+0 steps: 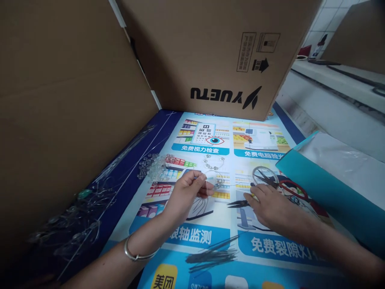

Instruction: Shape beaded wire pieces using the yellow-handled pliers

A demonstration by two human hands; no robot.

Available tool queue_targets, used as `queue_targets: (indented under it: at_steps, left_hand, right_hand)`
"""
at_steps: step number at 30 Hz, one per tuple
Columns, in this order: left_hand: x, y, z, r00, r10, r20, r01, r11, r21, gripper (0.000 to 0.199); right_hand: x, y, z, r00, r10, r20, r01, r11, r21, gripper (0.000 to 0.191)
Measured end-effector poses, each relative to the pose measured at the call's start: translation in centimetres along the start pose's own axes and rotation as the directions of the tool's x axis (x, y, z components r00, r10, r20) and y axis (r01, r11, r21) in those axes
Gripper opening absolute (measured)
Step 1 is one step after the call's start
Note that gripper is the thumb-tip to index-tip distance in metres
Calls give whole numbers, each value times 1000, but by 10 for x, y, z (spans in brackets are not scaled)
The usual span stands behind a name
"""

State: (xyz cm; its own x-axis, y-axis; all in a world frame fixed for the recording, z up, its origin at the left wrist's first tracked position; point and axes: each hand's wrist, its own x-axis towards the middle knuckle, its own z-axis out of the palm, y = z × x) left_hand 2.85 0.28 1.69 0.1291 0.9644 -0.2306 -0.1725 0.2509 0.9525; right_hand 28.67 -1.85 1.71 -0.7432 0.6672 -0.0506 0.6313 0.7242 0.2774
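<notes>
- Head view: the left hand (192,184) has its thumb and forefinger pinched on a thin wire loop (218,184), held above the printed sheet (224,220) on the table; clear beads sit along the loop's right side.
- The right hand (270,200) is curled around the pliers (239,204), whose dark nose points left. A fine wire runs from the loop towards this hand; whether its fingers also grip the end, I cannot tell.
- Just beyond the loop lies a round beaded ring (215,167), its beads spaced around it and its shape apparently complete.
- The held loop looks part-way along by comparison: beads are on it, but a length of wire still sticks out to the right. Whether its ends are joined cannot be made out.
- Unused stock remains: a pile of loose clear beads (155,166) to the left, and a bundle of straight dark wires (212,256) on the near side.
- Scissors (264,177) lie beyond the right hand, beside the teal box (325,180). Tangled clear strands (75,224) lie far over at the left.
</notes>
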Motion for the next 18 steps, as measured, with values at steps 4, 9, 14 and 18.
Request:
queue_targets:
  at_steps: [4, 9, 14, 18]
  left_hand:
    - [1, 3, 3, 1000, 1, 25, -2, 999, 39, 22]
    - [7, 14, 8, 997, 10, 75, -13, 999, 48, 23]
    - [12, 24, 13, 995, 53, 85, -55, 998, 22, 23]
    - [13, 20, 10, 997, 39, 72, -38, 999, -12, 21]
  right_hand:
    - [1, -1, 5, 1000, 3, -28, -4, 999, -34, 38]
    - [12, 2, 2, 985, 168, -49, -155, 966, 205, 25]
    - [39, 5, -22, 957, 256, -133, -190, 906, 378, 24]
    - [51, 5, -29, 913, 232, -337, -145, 954, 263, 28]
